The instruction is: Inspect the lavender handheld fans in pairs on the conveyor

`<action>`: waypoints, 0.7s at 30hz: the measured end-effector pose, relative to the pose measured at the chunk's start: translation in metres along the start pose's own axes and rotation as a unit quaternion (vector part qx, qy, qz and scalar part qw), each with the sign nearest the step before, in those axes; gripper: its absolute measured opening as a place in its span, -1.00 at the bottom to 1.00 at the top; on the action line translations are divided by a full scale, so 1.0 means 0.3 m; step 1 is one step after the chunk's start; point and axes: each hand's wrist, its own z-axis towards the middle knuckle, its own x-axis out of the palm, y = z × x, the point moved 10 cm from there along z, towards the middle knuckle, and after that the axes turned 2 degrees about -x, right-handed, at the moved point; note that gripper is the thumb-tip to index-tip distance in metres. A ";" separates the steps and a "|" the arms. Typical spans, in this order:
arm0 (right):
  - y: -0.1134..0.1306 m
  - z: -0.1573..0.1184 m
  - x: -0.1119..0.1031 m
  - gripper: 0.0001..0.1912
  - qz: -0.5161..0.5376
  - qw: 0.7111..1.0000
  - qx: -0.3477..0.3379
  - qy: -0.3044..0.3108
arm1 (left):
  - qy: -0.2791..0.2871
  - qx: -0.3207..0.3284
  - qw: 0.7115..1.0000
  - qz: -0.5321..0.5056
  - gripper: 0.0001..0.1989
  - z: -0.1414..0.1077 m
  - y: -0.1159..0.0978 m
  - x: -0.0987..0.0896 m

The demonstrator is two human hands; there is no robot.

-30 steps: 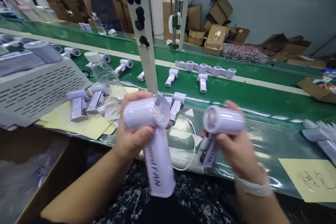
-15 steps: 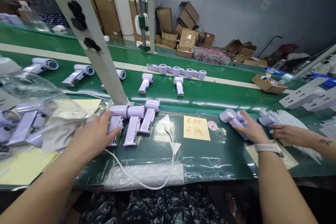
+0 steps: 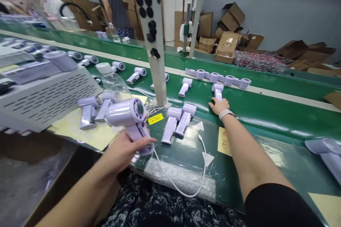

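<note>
My left hand point(image 3: 128, 145) is closed around the handle of a lavender handheld fan point(image 3: 125, 111), lifted above the bench with its round vented end facing right. Far forward, my right hand point(image 3: 220, 107) is at the lower end of another lavender fan point(image 3: 217, 90) lying on the green belt. Its thumb and fingers are apart beside that handle; whether they touch it is unclear. Between my hands, two lavender fans point(image 3: 170, 126) lie side by side on the bench. Two more fans point(image 3: 88, 113) rest on yellow paper to the left.
A white cable point(image 3: 204, 163) loops over bubble wrap point(image 3: 181, 177) at the front edge. A perforated metal post point(image 3: 153, 42) rises between bench and belt point(image 3: 279, 106). At left are a slotted grey box point(image 3: 61, 95) and clear bottle point(image 3: 112, 81). People stand beyond the belt.
My view has swung left. My left hand has lifted a fan off the bench group. My right hand has left the fans at the right and reached forward to the belt.
</note>
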 end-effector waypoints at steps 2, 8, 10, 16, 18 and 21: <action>0.054 0.016 -0.075 -0.72 0.023 1.000 -0.019 0.008 | 0.022 -0.025 0.997 -0.063 -0.41 -0.033 0.050 0.040; 0.235 -0.313 -0.289 -0.67 0.093 0.986 -0.134 0.021 | 0.105 -0.026 0.959 -0.262 -0.38 -0.005 0.066 0.243; 0.342 -0.509 -0.319 -0.65 0.105 0.966 -0.236 0.001 | 0.161 -0.037 0.940 -0.298 -0.31 0.003 0.055 0.335; 0.376 -0.701 -0.138 -0.64 0.106 0.951 -0.265 0.119 | 0.147 0.002 0.930 -0.337 -0.38 0.013 0.056 0.328; 0.285 -0.629 -0.066 -0.72 0.069 0.980 -0.148 0.112 | 0.120 0.032 0.941 -0.316 -0.39 0.007 0.057 0.265; 0.294 -0.615 0.005 -0.92 0.046 0.985 -0.126 0.105 | 0.102 0.080 0.953 -0.275 -0.36 -0.014 0.036 0.193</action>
